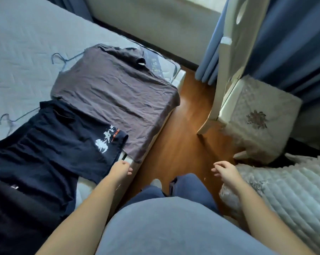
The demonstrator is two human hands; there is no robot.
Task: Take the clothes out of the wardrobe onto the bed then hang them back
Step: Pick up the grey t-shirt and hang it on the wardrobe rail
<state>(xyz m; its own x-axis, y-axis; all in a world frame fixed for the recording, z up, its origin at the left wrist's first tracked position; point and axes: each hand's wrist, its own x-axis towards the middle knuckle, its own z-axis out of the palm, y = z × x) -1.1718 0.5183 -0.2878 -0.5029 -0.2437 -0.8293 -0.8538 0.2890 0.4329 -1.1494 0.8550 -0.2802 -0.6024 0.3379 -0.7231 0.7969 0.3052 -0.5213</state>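
Nothing really readable here, tbh. The navy shirt [50, 144] has a white brush-style print [104, 143] of characters by its right hem. There's a tiny orange line [117, 134] of text beside it, too blurry to make out. The mattress [171, 68] label [156, 66] at the far corner is illegible too.

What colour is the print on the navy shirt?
White print with orange lettering, seen in head view.
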